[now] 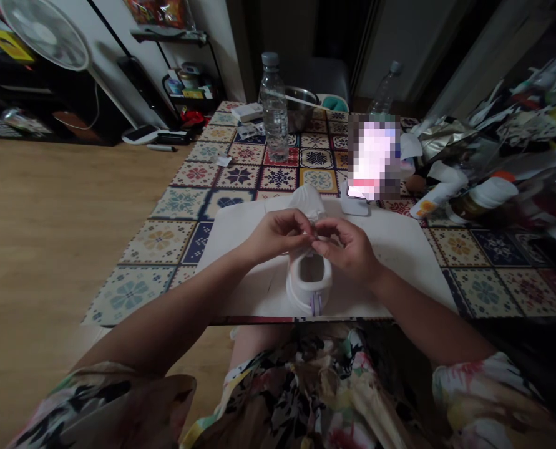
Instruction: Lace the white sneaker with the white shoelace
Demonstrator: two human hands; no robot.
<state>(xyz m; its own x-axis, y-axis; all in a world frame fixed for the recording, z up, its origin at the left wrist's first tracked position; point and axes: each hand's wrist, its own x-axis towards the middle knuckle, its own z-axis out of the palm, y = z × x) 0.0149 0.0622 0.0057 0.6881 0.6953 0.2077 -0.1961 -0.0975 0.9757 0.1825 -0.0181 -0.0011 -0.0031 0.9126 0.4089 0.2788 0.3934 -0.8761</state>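
Keeping the white shoe [300, 295] steady near the table's [156, 243] front edge should help; left hand [280, 236] and right hand [350, 248] pinch closed over it, contents unclear.

The light is dim (the edges look stretched), and a pixelated screen [374, 156] glows brightest.

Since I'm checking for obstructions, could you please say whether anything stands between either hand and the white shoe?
Nothing visible does; the left hand and right hand meet at the white shoe, just beyond its opening.
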